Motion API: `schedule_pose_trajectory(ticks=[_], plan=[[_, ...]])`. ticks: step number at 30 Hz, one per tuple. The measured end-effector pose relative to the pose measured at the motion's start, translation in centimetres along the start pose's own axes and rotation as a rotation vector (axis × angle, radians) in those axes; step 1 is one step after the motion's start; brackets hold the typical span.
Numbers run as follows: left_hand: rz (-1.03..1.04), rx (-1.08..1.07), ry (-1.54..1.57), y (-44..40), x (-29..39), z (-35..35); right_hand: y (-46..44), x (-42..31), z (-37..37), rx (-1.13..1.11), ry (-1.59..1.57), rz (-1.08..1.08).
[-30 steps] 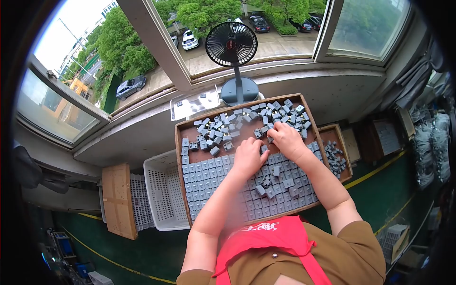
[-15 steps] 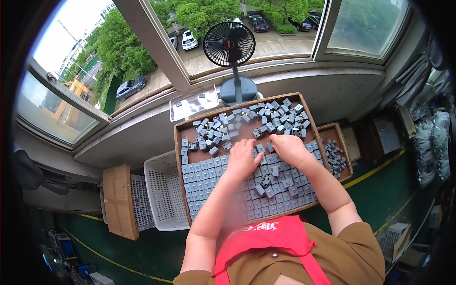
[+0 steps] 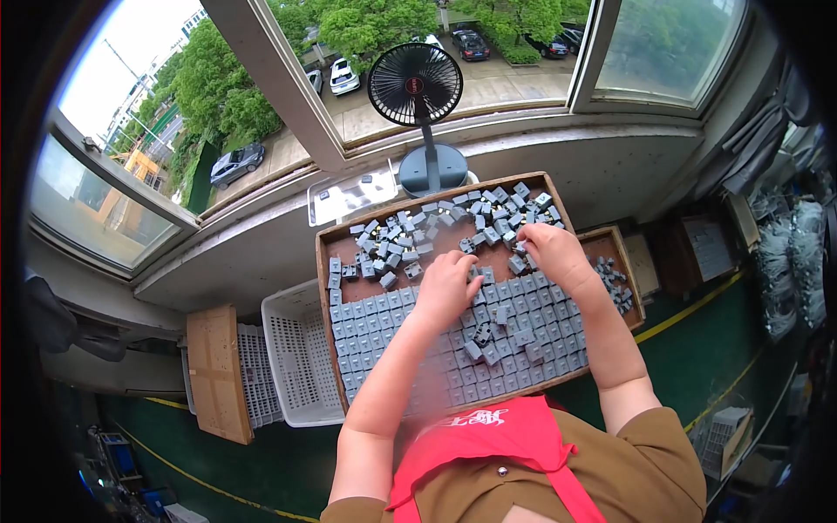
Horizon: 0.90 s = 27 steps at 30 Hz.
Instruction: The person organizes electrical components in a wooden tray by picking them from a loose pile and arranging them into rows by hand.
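Observation:
A wooden tray holds many small grey plastic blocks, some with dark undersides. In its near part stand neat rows of blocks, faces up; a few loose blocks lie on top of them. Loose blocks are heaped along the far side. My left hand is over the middle of the tray at the edge of the rows, fingers curled and thumb bent in; what they hold is hidden. Further right, my right hand pinches at a grey plastic block beside the right heap.
Behind the tray, a black fan stands by the window, beside a clear plastic tray. A white basket and a cardboard piece are on the left. Another wooden box with small grey parts adjoins the right side.
My right hand has moved right and away from my left hand, to the right heap. The left hand stays nearly in place over the row edge.

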<state>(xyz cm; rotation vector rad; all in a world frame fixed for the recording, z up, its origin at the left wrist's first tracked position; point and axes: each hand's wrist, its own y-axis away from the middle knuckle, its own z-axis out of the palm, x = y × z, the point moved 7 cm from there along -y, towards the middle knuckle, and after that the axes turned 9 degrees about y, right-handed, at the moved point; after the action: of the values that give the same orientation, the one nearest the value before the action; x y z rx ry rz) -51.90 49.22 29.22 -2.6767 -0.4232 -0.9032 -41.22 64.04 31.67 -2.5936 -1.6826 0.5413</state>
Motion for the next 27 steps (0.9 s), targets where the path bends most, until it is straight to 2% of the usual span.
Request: schedule_pose_trajectory(ticks=[3,7,10,14,16,18,20,22,24,27], plan=[[-0.014,-0.001,-0.013,-0.9,1.0,1.5,0.7,0.0,0.0,-0.047,0.079,-0.013],[-0.164,-0.139,-0.038,-1.4,0.2,3.1,1.4,-1.0,1.2,-0.052,0.144,-0.031],[-0.141,-0.085,0.029,-1.6,0.5,2.7,1.4,-0.9,1.5,-0.078,0.108,-0.05],[-0.105,-0.042,0.016,-2.6,2.2,3.4,0.9,0.3,0.1,0.031,0.059,0.071],[-0.11,-0.057,-0.015,-3.0,1.8,4.4,0.9,0.4,0.7,0.058,0.228,0.125],[-0.09,0.026,-0.051,-3.0,1.3,4.8,1.0,0.8,1.9,0.051,0.246,0.117],[-0.119,-0.006,-0.048,-2.7,1.5,4.0,1.1,-0.3,1.6,0.108,0.226,-0.042],[-0.166,-0.122,-0.082,-2.5,1.1,4.0,1.1,-0.6,1.6,0.103,0.2,-0.064],[-0.146,-0.126,-0.076,-2.4,1.0,4.1,1.3,-1.8,1.7,0.036,0.102,-0.232],[-0.079,-0.078,-0.031,-2.7,1.7,3.6,1.3,-2.1,0.2,0.038,0.001,-0.265]])
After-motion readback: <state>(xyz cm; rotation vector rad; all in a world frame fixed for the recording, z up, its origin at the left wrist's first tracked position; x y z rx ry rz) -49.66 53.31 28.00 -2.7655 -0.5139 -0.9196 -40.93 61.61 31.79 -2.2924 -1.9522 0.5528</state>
